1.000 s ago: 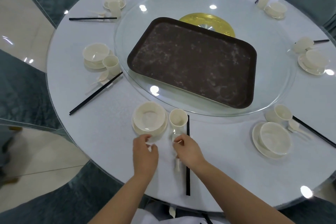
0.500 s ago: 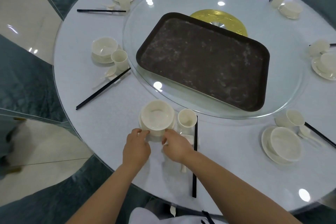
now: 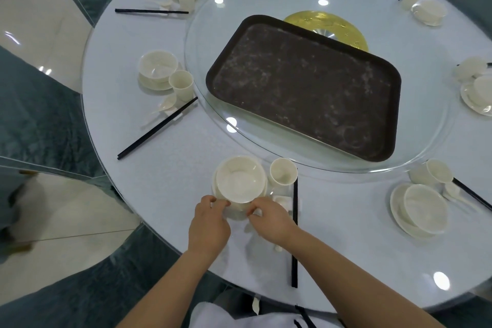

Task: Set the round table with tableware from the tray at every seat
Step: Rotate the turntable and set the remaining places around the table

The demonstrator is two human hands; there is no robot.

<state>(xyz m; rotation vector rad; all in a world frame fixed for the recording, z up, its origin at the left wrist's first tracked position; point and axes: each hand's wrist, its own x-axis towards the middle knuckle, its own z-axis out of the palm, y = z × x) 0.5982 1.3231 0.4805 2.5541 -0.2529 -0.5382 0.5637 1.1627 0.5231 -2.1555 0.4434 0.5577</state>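
Final seat at the table's near edge: you hold the bowl by its near rim, one hand on each side.

Your left hand [image 3: 210, 217] pinches the near-left rim of the bowl [image 3: 240, 179], fingers curled; your right hand [image 3: 271, 217] pinches the near-right rim the same way, both forearms reaching in from the near edge. The bowl sits on its saucer [image 3: 262, 190], and appears tilted toward you. Just right stand the cup [image 3: 283, 173] and chopsticks [image 3: 294, 234]. The tray [image 3: 303, 85] on the glass turntable [image 3: 202, 42] at the table's centre is bare. Risk, as I judge it: a sideways nudge could knock the cup over, or slide bowl and saucer off line.
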